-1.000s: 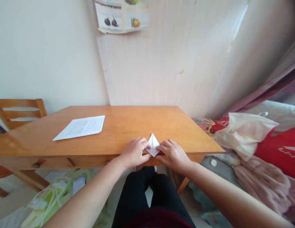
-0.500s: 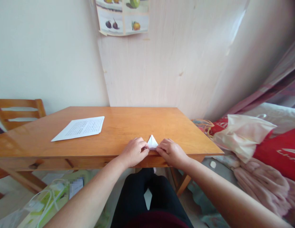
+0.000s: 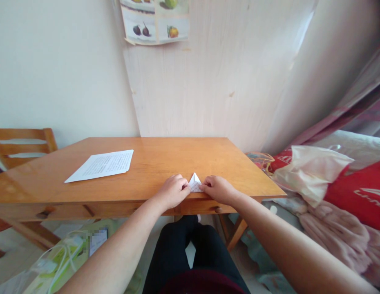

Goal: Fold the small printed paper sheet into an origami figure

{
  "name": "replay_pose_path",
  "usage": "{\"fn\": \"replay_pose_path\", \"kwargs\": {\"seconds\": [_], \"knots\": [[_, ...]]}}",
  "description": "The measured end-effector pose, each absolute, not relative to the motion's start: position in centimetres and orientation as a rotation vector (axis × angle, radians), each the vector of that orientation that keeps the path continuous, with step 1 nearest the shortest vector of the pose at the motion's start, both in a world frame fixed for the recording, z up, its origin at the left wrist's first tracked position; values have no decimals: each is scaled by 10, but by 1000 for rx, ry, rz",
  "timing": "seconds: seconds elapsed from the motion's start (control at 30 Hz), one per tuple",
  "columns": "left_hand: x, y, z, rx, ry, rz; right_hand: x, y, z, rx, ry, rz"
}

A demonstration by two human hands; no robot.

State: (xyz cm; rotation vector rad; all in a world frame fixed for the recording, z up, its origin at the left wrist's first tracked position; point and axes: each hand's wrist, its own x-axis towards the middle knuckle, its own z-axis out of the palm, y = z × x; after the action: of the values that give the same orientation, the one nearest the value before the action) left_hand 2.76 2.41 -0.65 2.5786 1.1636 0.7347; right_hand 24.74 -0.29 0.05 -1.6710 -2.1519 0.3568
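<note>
Folded paper (image 3: 194, 185) sits at the table's (image 3: 165, 159) near edge, left hand (image 3: 174, 191) and right hand (image 3: 220, 190) pinching its lower corners; I'd say mid-fold, calling next for an even press.

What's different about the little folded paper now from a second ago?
The folded paper's bottom point, which stuck out past the table's edge, has been turned up, leaving a triangle. The left hand and right hand still pinch its sides. The printed sheets haven't moved.
</note>
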Motion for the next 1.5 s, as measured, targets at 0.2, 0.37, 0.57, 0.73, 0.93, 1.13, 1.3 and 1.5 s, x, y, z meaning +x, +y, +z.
{"fn": "replay_pose_path", "kwargs": {"seconds": [0.2,0.37,0.57,0.73,0.93,1.13,1.3,1.5], "knots": [[30,28,-8,2576,1192,704,249,0,7,-1703,-2202,390],[32,29,-3,2556,1213,646,246,-3,12,-1726,-2245,353],[34,32,0,2527,1236,555,242,-4,16,-1771,-2283,295],[35,35,0,2529,1251,480,241,-3,19,-1814,-2326,268],[35,41,0,2514,1268,393,239,-1,23,-1853,-2398,254],[31,50,1,2443,1264,284,238,1,24,-1867,-2435,255],[33,56,8,2395,1229,230,238,1,25,-1870,-2446,255],[35,58,5,2415,1220,261,238,3,25,-1867,-2442,279]]}}
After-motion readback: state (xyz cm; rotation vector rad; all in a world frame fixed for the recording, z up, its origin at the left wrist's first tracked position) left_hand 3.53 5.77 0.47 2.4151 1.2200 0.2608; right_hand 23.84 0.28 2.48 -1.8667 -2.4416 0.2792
